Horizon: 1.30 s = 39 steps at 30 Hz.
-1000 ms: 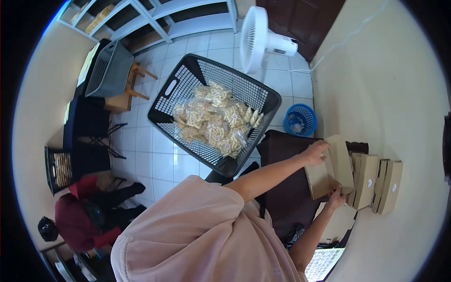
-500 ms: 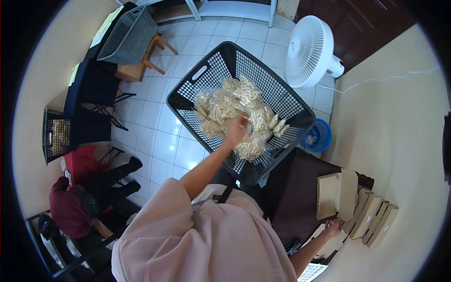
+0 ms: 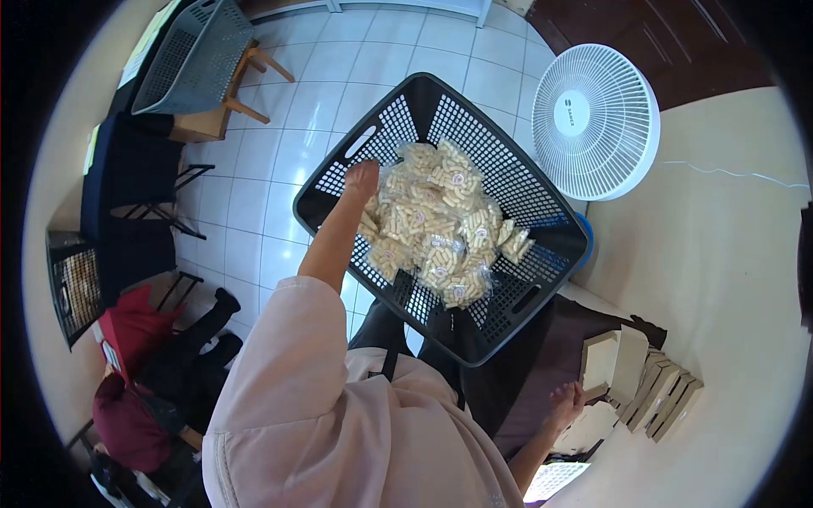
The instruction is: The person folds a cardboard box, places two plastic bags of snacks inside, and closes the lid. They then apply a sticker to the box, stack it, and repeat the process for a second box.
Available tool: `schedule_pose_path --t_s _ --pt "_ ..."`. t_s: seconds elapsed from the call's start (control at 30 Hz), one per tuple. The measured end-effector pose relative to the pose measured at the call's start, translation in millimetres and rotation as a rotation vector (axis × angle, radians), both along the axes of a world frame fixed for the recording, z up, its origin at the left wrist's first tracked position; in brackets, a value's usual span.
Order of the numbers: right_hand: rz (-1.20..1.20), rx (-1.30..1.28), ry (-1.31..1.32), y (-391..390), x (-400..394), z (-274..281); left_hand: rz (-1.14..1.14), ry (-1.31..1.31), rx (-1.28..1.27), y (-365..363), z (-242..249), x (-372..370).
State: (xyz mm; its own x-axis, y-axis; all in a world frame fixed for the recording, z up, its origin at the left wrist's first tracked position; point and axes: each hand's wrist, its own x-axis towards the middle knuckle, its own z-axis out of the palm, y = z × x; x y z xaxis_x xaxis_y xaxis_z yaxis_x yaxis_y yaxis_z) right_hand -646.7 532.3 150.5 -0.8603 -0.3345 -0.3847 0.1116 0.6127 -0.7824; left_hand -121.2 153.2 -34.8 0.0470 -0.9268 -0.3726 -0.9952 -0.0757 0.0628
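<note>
L hand (image 3: 362, 176) beside bags (image 3: 419, 222), upper centre of frame; grip can't tell. R hand (image 3: 566, 408) spread, lower right. Bags prob. light, slippery, contents fragile; hold edges.

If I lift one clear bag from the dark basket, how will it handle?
The bag would probably sag, being clear plastic around many small pieces. Its shiny surface may feel slippery. Rolling seems unlikely, given its flattened, lumpy shape.

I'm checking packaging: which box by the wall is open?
The box at the row's left end: its lid is up, inside showing; the other boxes look closed.
</note>
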Motion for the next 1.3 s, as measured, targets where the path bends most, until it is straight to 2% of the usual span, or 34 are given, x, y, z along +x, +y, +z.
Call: schedule_pose_path --t_s 0.03,0.1,0.17,0.23,0.3,0.33,0.4,0.43,0.5,0.53,0.6,0.63,0.7,0.73,0.77,0.8,0.83,0.9,0.93,1.0,1.07,1.1,1.17,1.23,1.3 --pt "0.022 -0.016 -0.039 -15 18 7 -0.048 -0.097 0.109 -6 -9 3" --pt "0.023 -0.031 -0.067 -36 47 13 -0.087 -0.103 0.074 -4 -14 3" --pt "0.237 -0.025 -0.041 -58 70 14 -0.121 -0.085 -0.020 -3 7 0" --pt "0.337 -0.075 -0.062 -90 99 22 -0.151 -0.001 -0.038 -5 31 0" --pt "0.460 -0.101 -0.083 -123 127 21 -0.259 0.388 -0.063 -4 74 7" --pt "0.539 -0.098 -0.120 -140 142 18 -0.266 0.388 -0.060 -4 80 11" --pt "0.667 -0.125 -0.158 -171 175 12 -0.136 1.171 0.193 -4 90 12" --pt "0.715 -0.158 -0.161 -185 195 8 -0.143 1.180 0.197 1 107 3" --pt "0.756 -0.213 -0.212 -209 232 9 0.135 1.556 0.453 24 148 -27" --pt "0.745 -0.206 -0.208 -213 245 12 0.131 1.559 0.467 36 151 -38" --pt "0.771 -0.232 -0.391 -218 261 16 0.040 1.621 0.522 58 158 -56" --pt "0.774 -0.229 -0.397 -212 258 9 0.069 1.607 0.559 71 155 -64" --pt "0.676 -0.150 -0.704 -192 241 -10 0.111 1.586 0.588 95 144 -75" --pt "0.624 -0.143 -0.715 -187 238 1 0.042 1.549 0.501 105 141 -79" --pt "0.637 -0.130 -0.621 -178 229 3 -0.030 1.509 0.415 113 134 -79" --pt "0.682 0.028 -0.406 -167 214 0 0.024 1.552 0.513 122 115 -74" --pt "0.654 0.073 -0.288 -156 202 -3 0.031 1.548 0.512 124 110 -68" --pt "0.592 0.072 -0.286 -142 183 10 0.090 1.388 0.446 124 102 -55" --pt "0.570 -0.013 -0.325 -131 172 8 0.041 1.287 0.272 121 95 -46" --pt "0.542 -0.096 -0.362 -120 161 12 0.061 0.959 0.152 104 83 -26" --pt "0.447 -0.160 -0.542 -122 162 39 0.087 0.802 -0.044 83 81 -15" --pt "0.441 -0.162 -0.537 -122 161 45 0.080 0.806 -0.042 72 72 -9" --pt "0.404 -0.179 -0.481 -120 159 52 -0.159 0.378 -0.106 60 40 4" --pt "0.372 -0.169 -0.464 -116 153 55 -0.401 0.142 0.023 57 12 12" --pt "0.297 -0.220 -0.639 -111 147 58 -0.518 -0.153 0.320 45 -22 15"
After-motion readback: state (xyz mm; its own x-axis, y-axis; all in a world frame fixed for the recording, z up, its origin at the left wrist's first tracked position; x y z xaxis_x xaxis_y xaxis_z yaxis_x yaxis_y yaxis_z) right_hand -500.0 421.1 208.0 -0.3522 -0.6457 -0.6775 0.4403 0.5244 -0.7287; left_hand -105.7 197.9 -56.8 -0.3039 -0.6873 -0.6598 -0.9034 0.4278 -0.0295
